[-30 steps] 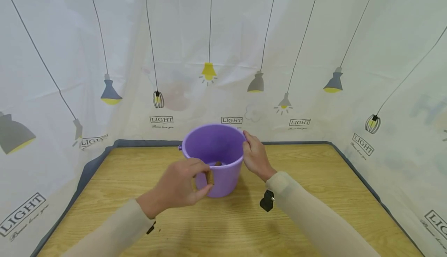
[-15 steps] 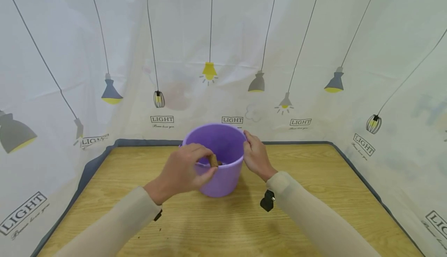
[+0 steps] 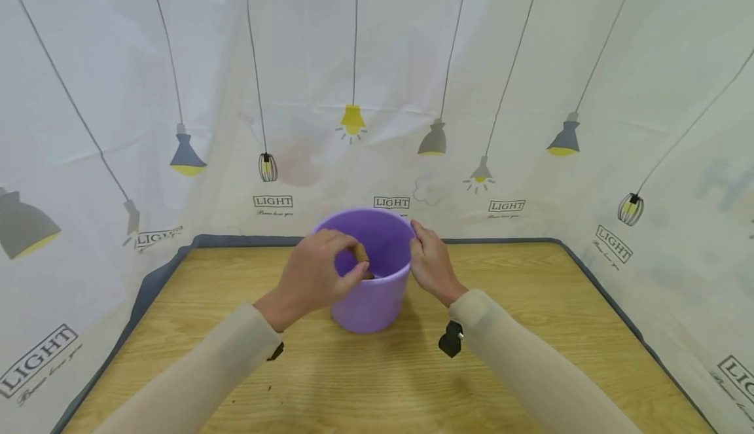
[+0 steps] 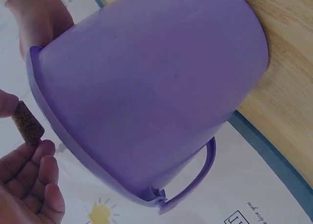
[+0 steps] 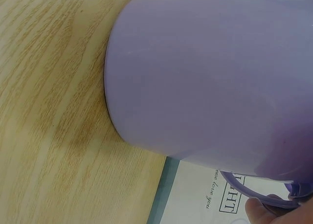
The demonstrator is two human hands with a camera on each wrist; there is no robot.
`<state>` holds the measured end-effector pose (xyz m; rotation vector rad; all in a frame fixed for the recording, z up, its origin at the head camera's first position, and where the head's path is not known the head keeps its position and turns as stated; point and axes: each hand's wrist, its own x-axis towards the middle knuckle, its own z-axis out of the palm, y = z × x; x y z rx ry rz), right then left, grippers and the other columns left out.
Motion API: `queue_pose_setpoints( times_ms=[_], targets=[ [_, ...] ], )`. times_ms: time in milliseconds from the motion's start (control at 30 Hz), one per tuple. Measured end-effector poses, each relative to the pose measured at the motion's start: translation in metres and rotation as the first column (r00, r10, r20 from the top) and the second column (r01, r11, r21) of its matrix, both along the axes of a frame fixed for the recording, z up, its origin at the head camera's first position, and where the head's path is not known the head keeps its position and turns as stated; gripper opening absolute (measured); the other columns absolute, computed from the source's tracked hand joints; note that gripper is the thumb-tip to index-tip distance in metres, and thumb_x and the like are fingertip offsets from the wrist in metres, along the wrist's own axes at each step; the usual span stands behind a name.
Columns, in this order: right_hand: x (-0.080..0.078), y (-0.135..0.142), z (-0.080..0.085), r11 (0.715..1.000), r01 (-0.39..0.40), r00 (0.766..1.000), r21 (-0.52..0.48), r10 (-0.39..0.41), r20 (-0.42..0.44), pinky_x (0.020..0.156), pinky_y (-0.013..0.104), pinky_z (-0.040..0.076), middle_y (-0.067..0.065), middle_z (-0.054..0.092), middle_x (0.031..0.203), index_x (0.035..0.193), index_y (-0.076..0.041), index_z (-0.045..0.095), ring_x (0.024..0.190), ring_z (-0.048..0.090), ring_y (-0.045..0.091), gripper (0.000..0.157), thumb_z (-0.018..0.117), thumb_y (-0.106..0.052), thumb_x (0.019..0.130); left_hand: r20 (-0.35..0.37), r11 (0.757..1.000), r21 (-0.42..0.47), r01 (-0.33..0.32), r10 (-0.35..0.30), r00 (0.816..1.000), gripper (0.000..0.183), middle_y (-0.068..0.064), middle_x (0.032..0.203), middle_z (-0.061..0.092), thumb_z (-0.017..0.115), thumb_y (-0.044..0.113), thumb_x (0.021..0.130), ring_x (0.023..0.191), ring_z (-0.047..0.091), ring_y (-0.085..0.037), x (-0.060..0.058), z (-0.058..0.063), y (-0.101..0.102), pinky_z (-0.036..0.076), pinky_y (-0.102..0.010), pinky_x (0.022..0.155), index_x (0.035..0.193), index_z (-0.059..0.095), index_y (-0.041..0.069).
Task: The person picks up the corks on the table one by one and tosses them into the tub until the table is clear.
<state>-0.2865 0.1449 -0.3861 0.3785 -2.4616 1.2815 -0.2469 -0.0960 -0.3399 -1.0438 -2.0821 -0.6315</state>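
A purple bucket [image 3: 371, 303] stands upright on the wooden table. My left hand [image 3: 315, 273] pinches a brown cork [image 3: 360, 253] between thumb and fingertips, over the near left part of the bucket's rim. In the left wrist view the cork [image 4: 28, 123] is a short speckled cylinder held just outside the rim line. My right hand [image 3: 432, 260] grips the bucket's rim on the right side, thumb on top. In the right wrist view its fingers [image 5: 264, 212] lie by the bucket's handle [image 5: 244, 187]. Inside the bucket, another brown piece [image 3: 369, 275] shows low down, partly hidden by the near rim.
The wooden table [image 3: 501, 355] has a dark blue edge along its back and sides. A white cloth [image 3: 318, 48] printed with hanging lamps rises behind and at both sides. A few tiny dark crumbs [image 3: 269, 388] lie near the front left.
My left hand has risen and moved right with the cork, from in front of the bucket's wall to over its rim. The right hand and the bucket have stayed put.
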Motion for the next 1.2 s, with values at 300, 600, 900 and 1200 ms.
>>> queue_pose_setpoints(
  times_ms=[300, 600, 900, 1200],
  targets=[
    [-0.001, 0.000, -0.002, 1.000, 0.000, 1.000, -0.003, 0.000, 0.005, 0.112, 0.052, 0.040, 0.024, 0.054, 0.142, 0.155, 0.003, 0.038, 0.134, 0.050, 0.035, 0.051, 0.035, -0.014, 0.108, 0.050, 0.994, -0.054, -0.095, 0.097, 0.994, 0.012, 0.005, 0.080, 0.069, 0.081, 0.024, 0.081, 0.076, 0.063, -0.014, -0.010, 0.003, 0.006, 0.055, -0.033, 0.074, 0.084, 0.073, 0.014],
    [-0.001, 0.000, -0.002, 1.000, -0.006, 1.000, -0.017, 0.006, 0.009, 0.113, 0.052, 0.040, 0.024, 0.054, 0.143, 0.156, 0.002, 0.038, 0.133, 0.050, 0.034, 0.051, 0.035, -0.015, 0.108, 0.132, 0.982, -0.108, -0.158, 0.171, 0.976, 0.009, 0.007, 0.081, 0.070, 0.080, 0.026, 0.085, 0.076, 0.062, -0.014, -0.019, 0.007, 0.012, 0.053, -0.034, 0.074, 0.083, 0.075, 0.018],
    [-0.001, 0.001, -0.002, 1.000, -0.010, 1.000, -0.011, 0.010, -0.005, 0.112, 0.054, 0.040, 0.026, 0.054, 0.142, 0.155, 0.004, 0.037, 0.132, 0.051, 0.036, 0.051, 0.035, -0.014, 0.108, 0.262, 0.960, -0.176, -0.216, 0.258, 0.930, 0.010, 0.008, 0.082, 0.071, 0.079, 0.029, 0.086, 0.078, 0.061, -0.014, -0.026, 0.009, 0.016, 0.053, -0.034, 0.076, 0.082, 0.076, 0.021],
    [-0.001, 0.000, -0.002, 1.000, 0.005, 1.000, 0.000, -0.005, -0.009, 0.113, 0.053, 0.040, 0.025, 0.055, 0.141, 0.154, 0.004, 0.040, 0.133, 0.051, 0.036, 0.050, 0.036, -0.014, 0.108, 0.359, 0.927, -0.272, -0.260, 0.348, 0.866, 0.028, 0.002, 0.090, 0.073, 0.083, 0.039, 0.084, 0.086, 0.063, -0.019, -0.030, 0.010, 0.019, 0.055, -0.037, 0.078, 0.095, 0.079, 0.014]
  ],
)
